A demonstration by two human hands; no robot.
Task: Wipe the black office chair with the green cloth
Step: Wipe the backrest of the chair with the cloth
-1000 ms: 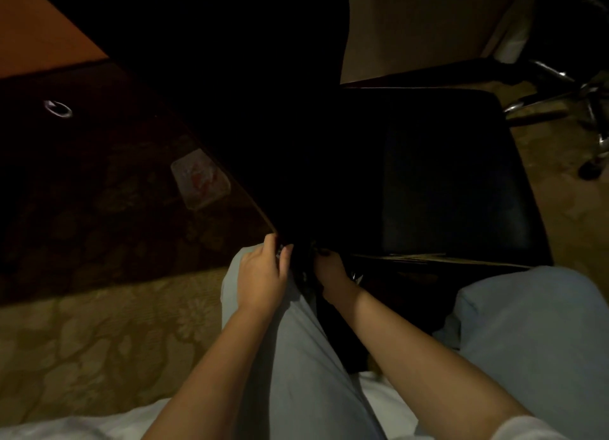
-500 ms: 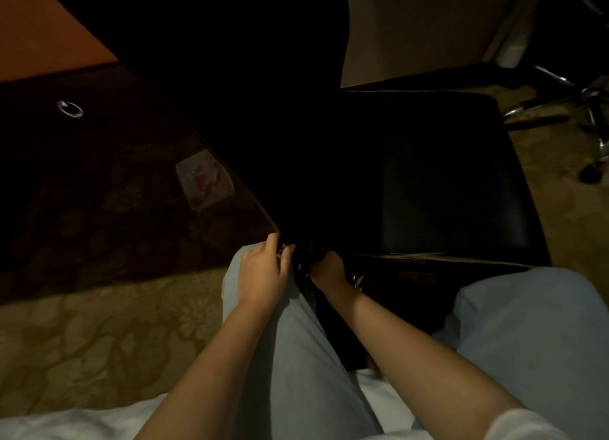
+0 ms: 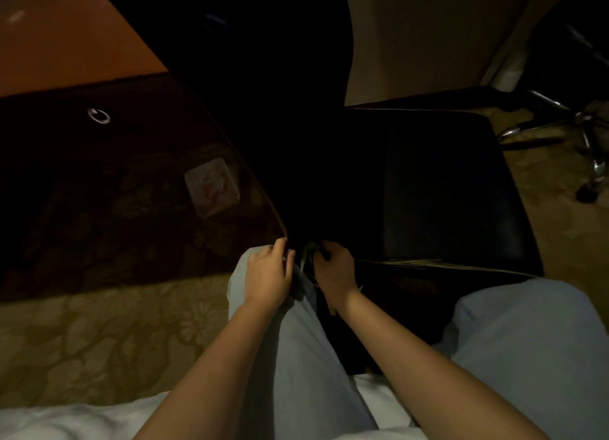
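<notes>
The black office chair point(image 3: 438, 189) stands right in front of my knees, its seat to the right and its dark backrest point(image 3: 280, 110) rising at centre. A dim scrap of green cloth point(image 3: 308, 258) shows between my hands at the lower edge of the backrest. My left hand point(image 3: 268, 273) pinches the backrest's bottom corner. My right hand point(image 3: 334, 271) is closed around the cloth just beside it. Most of the cloth is hidden in shadow.
My legs in light trousers point(image 3: 296, 357) flank the chair. A wooden desk point(image 3: 59, 37) sits at the upper left above patterned carpet point(image 3: 82, 334). A small packet point(image 3: 211, 186) lies on the floor. A second chair's chrome base point(image 3: 566, 126) stands at the upper right.
The camera view has dropped slightly. My right hand has shifted up a little, and a bit of the cloth now shows between the hands. The left hand keeps its hold.
</notes>
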